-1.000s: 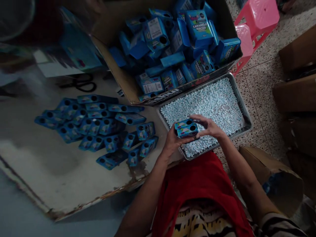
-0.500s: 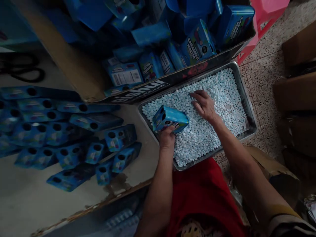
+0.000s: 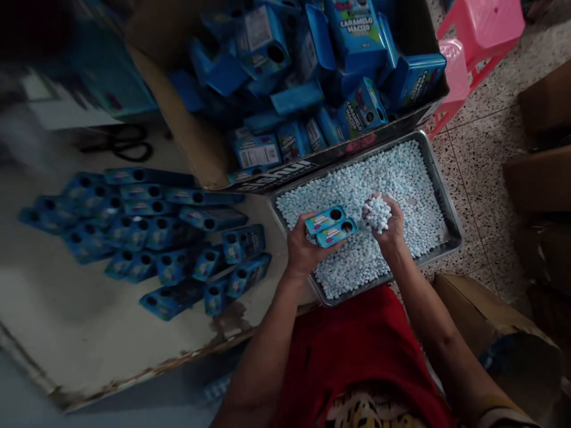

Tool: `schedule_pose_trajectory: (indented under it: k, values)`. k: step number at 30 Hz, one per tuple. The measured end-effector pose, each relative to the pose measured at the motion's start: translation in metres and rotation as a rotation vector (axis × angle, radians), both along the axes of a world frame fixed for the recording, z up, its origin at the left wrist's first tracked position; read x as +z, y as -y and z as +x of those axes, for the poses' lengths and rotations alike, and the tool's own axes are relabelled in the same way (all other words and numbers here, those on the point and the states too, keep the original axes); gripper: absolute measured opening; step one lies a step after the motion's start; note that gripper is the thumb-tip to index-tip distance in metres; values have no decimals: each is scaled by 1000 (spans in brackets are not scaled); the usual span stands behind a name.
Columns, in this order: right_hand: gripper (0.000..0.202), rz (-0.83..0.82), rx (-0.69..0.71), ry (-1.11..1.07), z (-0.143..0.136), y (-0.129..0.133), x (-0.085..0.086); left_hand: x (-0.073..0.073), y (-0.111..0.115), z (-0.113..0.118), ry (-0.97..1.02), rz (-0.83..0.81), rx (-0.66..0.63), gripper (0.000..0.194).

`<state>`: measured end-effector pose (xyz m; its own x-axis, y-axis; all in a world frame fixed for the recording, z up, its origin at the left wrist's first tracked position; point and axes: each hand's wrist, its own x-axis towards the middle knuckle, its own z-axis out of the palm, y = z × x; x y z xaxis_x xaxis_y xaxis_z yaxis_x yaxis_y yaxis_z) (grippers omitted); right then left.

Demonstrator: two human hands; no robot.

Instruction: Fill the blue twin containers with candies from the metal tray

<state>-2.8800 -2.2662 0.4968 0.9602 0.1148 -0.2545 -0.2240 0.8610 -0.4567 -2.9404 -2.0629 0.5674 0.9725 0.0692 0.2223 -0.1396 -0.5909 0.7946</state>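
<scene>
My left hand (image 3: 303, 246) is closed round two small blue candy boxes (image 3: 331, 226) held side by side, their ends with dark round holes facing up. Beside them my right hand (image 3: 392, 229) is cupped round a heap of pale blue and white candies (image 3: 377, 213). Both hands are over a metal tray (image 3: 454, 223) filled with a layer of the same candies. On the table to the left stand several blue candy boxes (image 3: 172, 232), most showing round holes in their tops.
A large cardboard box (image 3: 196, 142) full of blue candy boxes stands behind the tray. Black scissors (image 3: 129, 145) lie on the table (image 3: 111, 351) at the left. Pink stools (image 3: 491, 30) are at the back right. Brown cartons (image 3: 542, 178) and an opened carton (image 3: 473, 303) stand on the right.
My right hand has come up from the candies, turned over and now holds a heap of them. My left hand has turned the boxes so their holes face up. The view has shifted left.
</scene>
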Motion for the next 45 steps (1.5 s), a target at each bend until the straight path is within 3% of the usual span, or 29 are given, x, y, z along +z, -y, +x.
schedule_pose_trajectory:
  k: [2,5,9,15,22,31,33,35,37,39,42,45]
  values:
    - [39,8,22,89,-13,1,24,5,-2,0,3,117,-16,79]
    - [43,-22,37,242,-28,-1,55,6,1,0,-7,168,-25,77]
    - [42,-96,15,357,-35,-3,78,11,2,0,-25,175,-58,76]
    - [49,-257,-57,429,-31,-9,85,17,-5,2,-35,205,-165,72]
    - [47,-138,-69,545,-29,-14,89,11,-14,5,31,263,-303,74]
    - [66,-284,46,544,-50,-6,94,12,-9,11,-35,196,-241,72]
    - [66,-283,4,500,-53,-1,84,11,-11,10,-36,174,-259,75]
    - [62,-344,-137,375,-56,9,61,3,-16,8,-29,133,-219,80]
    - [53,-545,-351,198,-63,22,24,-13,-22,4,12,51,-62,83]
    - [46,-855,-512,47,-73,31,-17,-36,-24,0,88,-53,150,85]
    - [51,-1189,-468,-10,-90,21,-62,-71,-17,-3,176,-154,328,89]
    - [62,-1210,-330,85,-94,-17,-68,-94,3,0,211,-185,376,92]
